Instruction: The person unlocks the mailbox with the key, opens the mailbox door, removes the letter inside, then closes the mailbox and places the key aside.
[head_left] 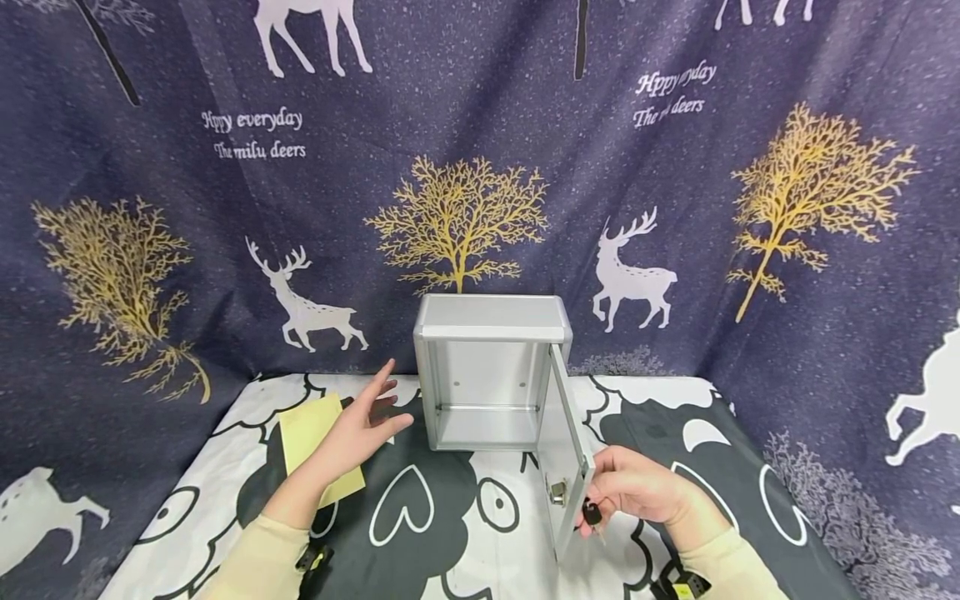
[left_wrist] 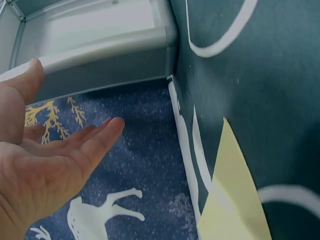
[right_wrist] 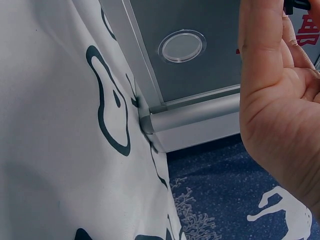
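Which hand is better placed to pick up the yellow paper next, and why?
Probably the left hand: empty and near the yellow paper, while the right hand is at the open cabinet door, holding the key.

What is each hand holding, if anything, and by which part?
The right hand appears to hold a key by its black head, beside the open door; the left hand holds nothing.

Dark deer-print backdrop (head_left: 480,108) behind a black-and-white cloth (head_left: 420,558)
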